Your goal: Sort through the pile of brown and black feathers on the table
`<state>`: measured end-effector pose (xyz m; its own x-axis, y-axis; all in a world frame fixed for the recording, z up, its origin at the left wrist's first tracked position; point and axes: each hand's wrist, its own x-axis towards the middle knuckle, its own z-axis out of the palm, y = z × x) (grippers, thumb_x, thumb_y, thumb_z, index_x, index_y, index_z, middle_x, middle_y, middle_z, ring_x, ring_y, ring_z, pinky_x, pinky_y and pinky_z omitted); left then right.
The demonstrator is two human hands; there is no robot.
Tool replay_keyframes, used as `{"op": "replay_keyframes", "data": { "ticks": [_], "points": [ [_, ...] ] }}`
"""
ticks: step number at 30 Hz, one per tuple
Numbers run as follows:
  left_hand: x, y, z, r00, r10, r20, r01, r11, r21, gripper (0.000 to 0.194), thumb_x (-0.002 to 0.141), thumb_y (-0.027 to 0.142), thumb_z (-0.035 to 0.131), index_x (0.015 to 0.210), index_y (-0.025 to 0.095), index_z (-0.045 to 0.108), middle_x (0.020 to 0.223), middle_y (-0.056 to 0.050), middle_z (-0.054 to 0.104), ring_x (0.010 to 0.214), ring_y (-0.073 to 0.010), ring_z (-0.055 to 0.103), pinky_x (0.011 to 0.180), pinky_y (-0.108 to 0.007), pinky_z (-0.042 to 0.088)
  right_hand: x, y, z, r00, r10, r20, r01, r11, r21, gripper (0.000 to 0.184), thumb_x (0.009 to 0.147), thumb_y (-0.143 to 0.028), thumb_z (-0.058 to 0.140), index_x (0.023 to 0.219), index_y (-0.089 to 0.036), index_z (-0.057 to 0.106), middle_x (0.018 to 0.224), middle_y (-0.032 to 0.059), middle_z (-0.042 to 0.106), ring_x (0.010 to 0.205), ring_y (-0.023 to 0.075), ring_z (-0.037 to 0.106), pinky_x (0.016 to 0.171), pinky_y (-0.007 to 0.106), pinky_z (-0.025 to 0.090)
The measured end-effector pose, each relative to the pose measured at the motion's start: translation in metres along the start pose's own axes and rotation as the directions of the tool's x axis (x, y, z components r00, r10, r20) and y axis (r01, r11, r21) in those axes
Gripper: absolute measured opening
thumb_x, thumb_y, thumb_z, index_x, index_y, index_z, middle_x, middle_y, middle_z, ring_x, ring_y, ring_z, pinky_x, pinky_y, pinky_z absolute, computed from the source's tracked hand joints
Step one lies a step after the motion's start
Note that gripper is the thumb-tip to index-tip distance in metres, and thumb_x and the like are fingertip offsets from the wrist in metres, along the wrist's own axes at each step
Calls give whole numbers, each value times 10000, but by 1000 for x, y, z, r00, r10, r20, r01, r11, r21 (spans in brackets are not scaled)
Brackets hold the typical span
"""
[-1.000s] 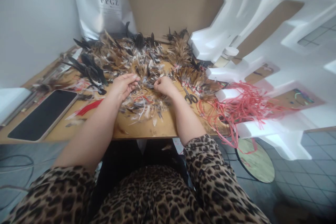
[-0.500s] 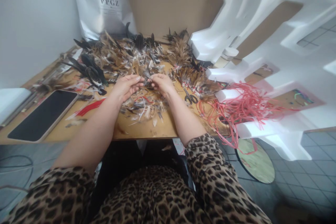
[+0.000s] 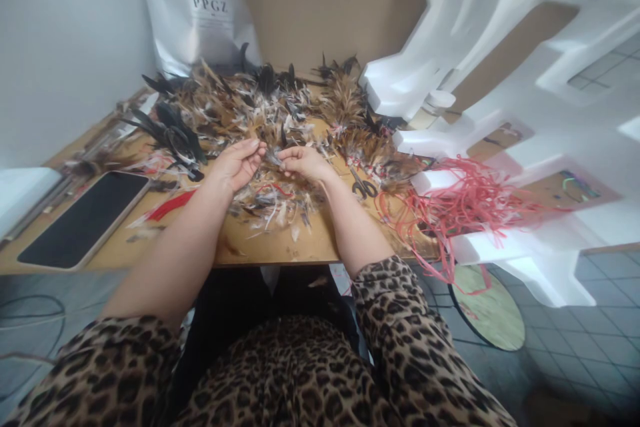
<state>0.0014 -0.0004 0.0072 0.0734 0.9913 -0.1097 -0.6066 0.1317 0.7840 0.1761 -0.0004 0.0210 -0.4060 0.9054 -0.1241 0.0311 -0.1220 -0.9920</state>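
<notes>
Above the near part of the table, my right hand [image 3: 305, 164] is closed in a pinch on a small greyish feather [image 3: 273, 157], which sticks out toward the left. My left hand [image 3: 241, 164] is a short way off, its thumb and fingertips pressed together; whatever is between them is too small to make out. Under and in front of both hands lie loose feathers [image 3: 280, 207], white, grey and brown. Behind them a big heap of brown and black feathers [image 3: 220, 103] spreads across the table.
Scissors [image 3: 364, 188] lie right of my right forearm, beside a tangle of red ribbon [image 3: 465, 197] hanging over white foam pieces [image 3: 500, 247]. A phone [image 3: 85, 220] and a red strip [image 3: 173, 205] are on the left. Bundled brown feathers [image 3: 345, 103] lie at the back right.
My hands have drawn slightly apart, the left one shifting left. My right hand has tipped a little lower, and the feather in it now points left instead of up.
</notes>
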Motion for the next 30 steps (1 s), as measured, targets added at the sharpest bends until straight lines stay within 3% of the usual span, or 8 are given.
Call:
{"op": "replay_keyframes", "data": {
  "ticks": [4,8,11,16,20,30],
  "points": [
    [-1,0,0,1000,21,22,-21,1000,9,55,740,61,618,746,111,637,759,-42,676,621,-57,630,528,-106,487,0,0,-1,992,69,109,-74,996,47,159,592,-77,669,726,-109,592,510,-34,599,427,52,527,399,132,407],
    [-2,2,0,993,68,-92,-70,997,-18,59,735,81,626,744,137,614,854,-43,698,725,-93,664,572,-133,508,3,-1,-5,996,47,-72,-29,971,236,209,620,-179,711,684,-147,515,570,-31,620,504,71,595,450,150,458],
    [-3,2,1,994,47,-94,-47,999,9,65,721,101,650,757,135,607,850,-55,702,706,-104,668,565,-152,511,8,0,-7,982,42,-184,20,947,321,277,614,-241,732,683,-166,474,623,-44,628,531,59,597,448,134,428],
    [-10,-4,7,998,-29,47,22,989,144,140,670,101,696,795,96,633,853,-102,703,684,-133,676,543,-174,509,13,7,3,965,-36,-259,108,957,268,310,595,-285,733,624,-169,447,468,-94,478,400,20,418,385,128,298],
    [-11,-7,8,994,-50,101,32,984,174,141,665,91,696,800,82,658,733,-77,691,651,-128,673,537,-160,507,14,11,14,965,-67,-254,121,971,205,349,568,-351,745,617,-174,449,452,-94,444,413,27,388,392,141,273],
    [-11,-8,11,997,-59,46,48,977,206,126,638,49,709,756,60,667,614,-68,658,509,-77,612,478,-124,475,12,10,19,972,-18,-236,76,968,240,340,588,-351,732,636,-178,443,470,-93,464,417,31,375,398,147,251]
  ]
}}
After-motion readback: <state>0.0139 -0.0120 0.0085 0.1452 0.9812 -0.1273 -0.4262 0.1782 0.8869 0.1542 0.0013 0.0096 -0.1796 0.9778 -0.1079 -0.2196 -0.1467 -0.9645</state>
